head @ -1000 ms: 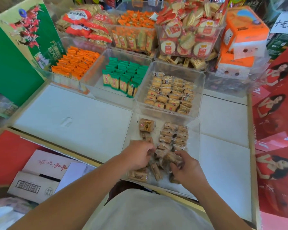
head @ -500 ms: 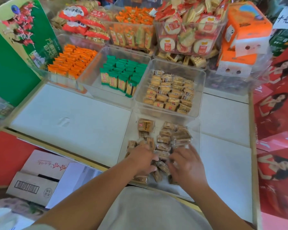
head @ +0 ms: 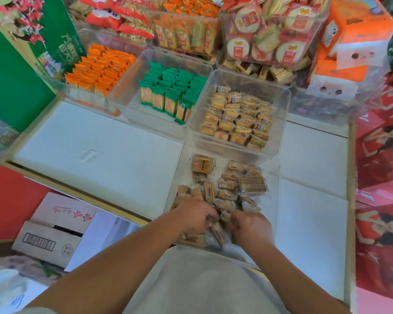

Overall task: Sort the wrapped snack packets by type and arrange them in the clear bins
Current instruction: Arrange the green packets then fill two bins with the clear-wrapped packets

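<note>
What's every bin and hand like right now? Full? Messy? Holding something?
Nearest bin: open, partly filled.
Brown packets: far ones in rows, near ones jumbled.
Left hand: curled, gripping brown packets.
Right hand: curled, gripping brown packets.
Tan packet bin: open, bottom covered in rows.
Green packet bin: open, partly filled, packets upright.
Orange packet bin: open, packed in rows.

Orange packets (head: 100, 69) fill the left clear bin, and green-topped packets (head: 168, 94) with yellow fronts fill the middle one. Pale golden packets (head: 236, 118) with small red marks fill the right bin. Brown packets (head: 227, 184) with dark print lie on the white tabletop (head: 100, 155). Behind are round white packets (head: 270, 37) with red labels and an orange-and-white pack (head: 354, 41). A green box (head: 9, 75) stands left and red boxes (head: 381, 155) right.
</note>
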Available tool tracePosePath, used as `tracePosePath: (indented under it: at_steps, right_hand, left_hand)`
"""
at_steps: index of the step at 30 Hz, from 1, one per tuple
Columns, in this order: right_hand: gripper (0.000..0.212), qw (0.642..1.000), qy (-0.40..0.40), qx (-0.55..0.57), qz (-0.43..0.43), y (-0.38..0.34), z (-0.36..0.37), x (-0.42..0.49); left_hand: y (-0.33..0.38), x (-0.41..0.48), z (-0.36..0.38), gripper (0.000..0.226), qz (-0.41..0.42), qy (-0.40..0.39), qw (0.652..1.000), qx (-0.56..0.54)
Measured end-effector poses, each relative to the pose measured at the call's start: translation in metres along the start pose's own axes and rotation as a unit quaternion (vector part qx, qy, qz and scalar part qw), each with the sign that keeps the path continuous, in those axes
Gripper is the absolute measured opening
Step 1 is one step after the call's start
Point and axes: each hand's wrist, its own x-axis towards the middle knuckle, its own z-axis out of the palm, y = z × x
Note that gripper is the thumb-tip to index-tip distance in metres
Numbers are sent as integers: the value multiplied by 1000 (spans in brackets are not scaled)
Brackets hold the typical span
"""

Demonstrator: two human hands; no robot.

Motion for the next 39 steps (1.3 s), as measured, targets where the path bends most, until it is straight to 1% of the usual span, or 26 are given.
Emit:
tracePosePath:
  at_steps: [2, 3, 4, 5, 7, 8, 10, 12, 15, 17, 18, 19, 21, 22, 24, 27, 30, 33, 36, 37, 39]
  right_hand:
    - [22, 997, -7, 79, 3, -3, 5, -9]
    - [18, 995, -24, 102, 3, -6, 5, -12]
    - [23, 992, -61, 109, 4, -9, 4, -13]
    - [32, 991, -80, 106, 4, -11, 4, -14]
    - [45, 993, -96, 66, 4, -14, 5, -10]
    - [48, 993, -107, 41, 2, -17, 5, -6]
    - [46, 991, -132, 2, -2, -23, 6, -1]
    - [38, 990, -143, 1, 2, -27, 5, 0]
    - [28, 982, -114, 137, 58, -18, 2, -6]
    - [30, 966, -108, 212, 97, -9, -2, -10]
    - [31, 962, -113, 223, 109, -6, -3, -10]
    - [31, 962, -120, 219, 114, -4, -3, -11]
    - [30, 973, -134, 160, 96, -6, 0, -10]
    - [33, 980, -143, 111, 81, -8, 1, -11]
    - [46, 986, -149, 40, 56, -12, 4, -11]
    - [61, 992, -106, 27, 62, -15, 5, -12]
    - [62, 994, -95, -39, 31, -15, 6, -12]
    - [57, 994, -106, -23, -23, -14, 9, -10]
    - [57, 989, -123, -18, -75, -10, 8, -5]
    - [59, 990, -117, -13, -72, -8, 7, -3]
    - [64, 994, -101, 8, -33, -6, 4, -1]
  left_hand:
    - [2, 0, 8, 54, 4, -10, 999, -44]
    - [3, -1, 10, 64, 9, -16, 998, -54]
    - [4, -3, 13, 72, 17, -17, 998, -56]
    - [3, -4, 15, 77, 27, -16, 998, -54]
    - [1, -6, 17, 82, 36, -25, 997, -69]
    - [1, -8, 16, 83, 36, -34, 996, -79]
    - [1, -10, 15, 85, 28, -35, 993, -112]
    - [-2, -15, 14, 78, 0, 12, 988, -155]
    - [-14, -22, 13, 56, -25, 88, 983, -159]
    - [-21, -24, 16, 50, -31, 114, 979, -167]
    - [-23, -25, 18, 48, -32, 121, 977, -171]
    - [-24, -26, 19, 47, -35, 127, 976, -175]
    - [-25, -26, 22, 44, -44, 134, 973, -184]
    - [-25, -26, 23, 43, -47, 138, 971, -189]
    - [-23, -28, 24, 39, -47, 143, 970, -192]
    - [-22, -27, 26, 32, -39, 148, 970, -188]
    - [-21, -26, 26, 29, -37, 154, 969, -190]
    - [-21, -26, 31, 25, -40, 165, 970, -176]
    - [-21, -27, 34, 25, -41, 173, 972, -152]
    - [-20, -26, 34, 24, -35, 174, 974, -139]
    - [-18, -26, 33, 22, -17, 184, 976, -112]
